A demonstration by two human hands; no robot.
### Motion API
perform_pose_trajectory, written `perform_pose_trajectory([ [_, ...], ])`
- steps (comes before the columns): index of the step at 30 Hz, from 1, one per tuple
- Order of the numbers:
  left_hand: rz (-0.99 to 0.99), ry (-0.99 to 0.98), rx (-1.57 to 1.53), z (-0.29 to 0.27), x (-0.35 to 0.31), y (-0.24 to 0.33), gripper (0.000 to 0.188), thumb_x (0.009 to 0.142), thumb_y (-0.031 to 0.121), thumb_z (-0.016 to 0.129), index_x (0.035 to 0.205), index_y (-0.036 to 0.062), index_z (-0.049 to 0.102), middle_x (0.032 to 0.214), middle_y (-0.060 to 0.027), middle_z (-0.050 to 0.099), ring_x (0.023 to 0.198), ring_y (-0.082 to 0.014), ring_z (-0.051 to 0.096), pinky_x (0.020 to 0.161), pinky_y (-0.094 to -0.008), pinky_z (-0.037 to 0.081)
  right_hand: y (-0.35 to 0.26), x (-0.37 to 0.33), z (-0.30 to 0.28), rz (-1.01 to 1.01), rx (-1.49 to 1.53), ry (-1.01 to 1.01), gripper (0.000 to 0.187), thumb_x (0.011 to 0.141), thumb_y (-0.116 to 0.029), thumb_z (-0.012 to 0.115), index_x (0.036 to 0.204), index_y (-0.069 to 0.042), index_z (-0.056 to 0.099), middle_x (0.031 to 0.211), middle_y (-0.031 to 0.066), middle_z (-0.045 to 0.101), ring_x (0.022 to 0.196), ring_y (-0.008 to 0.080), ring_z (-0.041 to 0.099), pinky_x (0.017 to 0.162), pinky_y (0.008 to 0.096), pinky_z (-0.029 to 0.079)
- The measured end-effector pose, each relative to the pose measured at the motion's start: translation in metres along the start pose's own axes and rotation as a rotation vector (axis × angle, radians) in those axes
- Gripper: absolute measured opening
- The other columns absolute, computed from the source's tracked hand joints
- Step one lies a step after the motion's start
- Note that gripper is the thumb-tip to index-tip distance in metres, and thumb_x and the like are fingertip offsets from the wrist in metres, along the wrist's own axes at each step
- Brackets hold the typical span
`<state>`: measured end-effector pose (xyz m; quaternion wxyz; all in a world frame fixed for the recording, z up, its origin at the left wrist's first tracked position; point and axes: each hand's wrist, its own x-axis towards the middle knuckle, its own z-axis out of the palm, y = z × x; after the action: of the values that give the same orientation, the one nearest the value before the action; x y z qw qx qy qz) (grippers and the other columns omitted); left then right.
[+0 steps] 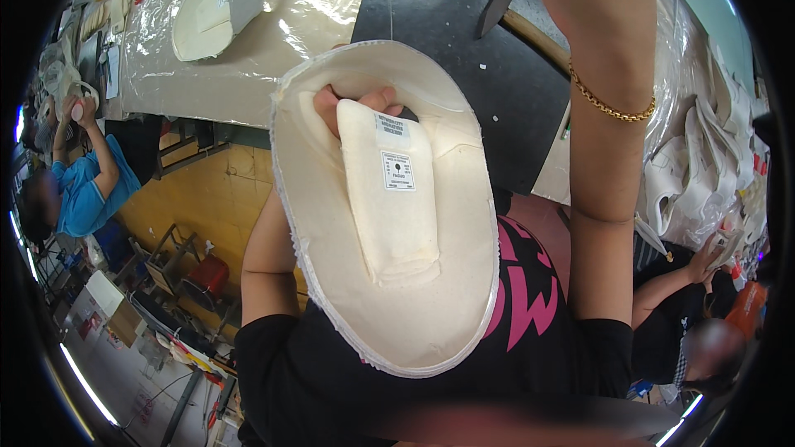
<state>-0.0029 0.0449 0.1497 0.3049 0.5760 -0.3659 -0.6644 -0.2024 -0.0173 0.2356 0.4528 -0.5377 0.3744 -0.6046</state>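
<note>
A cream-white shoe upper (319, 211) hangs close in front of me, its underside open toward me and its edge rough. Inside it lies a padded tongue (393, 228) with a printed label. My left hand (364, 106) grips the upper near its far end; its curled fingers show beside the tongue, while the rest of the hand is behind the upper. My right forearm, with a gold chain bracelet (617, 106), reaches up past the top edge, so my right hand is out of the picture. A hammer (497, 12) lies to the left of that forearm.
The hammer rests on a black mat (431, 58). Another shoe upper (207, 21) sits on the plastic-covered table (306, 0). White uppers (687, 157) are piled at the right. A co-worker in blue (95, 186) is at left, another (687, 323) at lower right. A red stool (207, 275) stands at left.
</note>
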Motion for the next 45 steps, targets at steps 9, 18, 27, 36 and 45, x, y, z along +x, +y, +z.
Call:
perform_pose_trajectory([
  [9, -0.031, -0.030, 0.038, -0.003, 0.004, 0.001, 0.026, 0.084, 0.013, 0.078, 0.101, 0.0031, 0.062, 0.093, -0.0067, 0.066, 0.083, -0.0151, 0.068, 0.072, -0.0271, 0.061, 0.011, 0.000, -0.006, -0.052, -0.027, 0.051, 0.021, 0.102, -0.024, 0.059, 0.106, -0.004, 0.053, 0.082, 0.0155, 0.072, 0.073, 0.0203, 0.074, 0.059, 0.0264, 0.060],
  [18, 0.091, -0.043, 0.115, -0.011, 0.009, -0.018, 0.020, 0.085, 0.012, 0.077, 0.097, 0.0036, 0.064, 0.091, -0.0055, 0.065, 0.081, -0.0134, 0.067, 0.070, -0.0252, 0.059, 0.017, -0.011, -0.022, 0.010, 0.053, 0.098, 0.020, 0.103, -0.023, 0.058, 0.106, -0.004, 0.053, 0.081, 0.0138, 0.071, 0.073, 0.0190, 0.074, 0.060, 0.0259, 0.059],
  [27, 0.013, 0.054, 0.020, 0.000, 0.000, -0.005, 0.018, 0.085, 0.015, 0.076, 0.097, 0.0055, 0.065, 0.084, -0.0045, 0.066, 0.070, -0.0104, 0.067, 0.060, -0.0223, 0.057, -0.007, -0.048, -0.017, 0.075, 0.133, 0.146, 0.020, 0.103, -0.023, 0.057, 0.107, -0.004, 0.053, 0.080, 0.0121, 0.071, 0.073, 0.0177, 0.073, 0.061, 0.0253, 0.058],
  [36, -0.051, -0.016, 0.088, -0.002, 0.001, 0.010, 0.020, 0.086, 0.016, 0.075, 0.098, 0.0068, 0.063, 0.086, -0.0048, 0.066, 0.073, -0.0119, 0.068, 0.063, -0.0246, 0.058, -0.011, -0.092, -0.024, 0.081, -0.145, 0.186, 0.016, 0.099, -0.006, 0.054, 0.111, 0.004, 0.053, 0.088, 0.0206, 0.068, 0.068, 0.0233, 0.070, 0.064, 0.0308, 0.060],
  [45, 0.116, -0.098, 0.194, -0.014, -0.002, -0.004, 0.018, 0.087, 0.012, 0.071, 0.103, 0.0066, 0.063, 0.091, -0.0067, 0.066, 0.078, -0.0137, 0.067, 0.068, -0.0261, 0.058, -0.026, -0.137, -0.034, 0.136, -0.162, 0.129, 0.014, 0.093, 0.004, 0.059, 0.106, 0.008, 0.058, 0.097, 0.0221, 0.064, 0.082, 0.0251, 0.069, 0.073, 0.0334, 0.060],
])
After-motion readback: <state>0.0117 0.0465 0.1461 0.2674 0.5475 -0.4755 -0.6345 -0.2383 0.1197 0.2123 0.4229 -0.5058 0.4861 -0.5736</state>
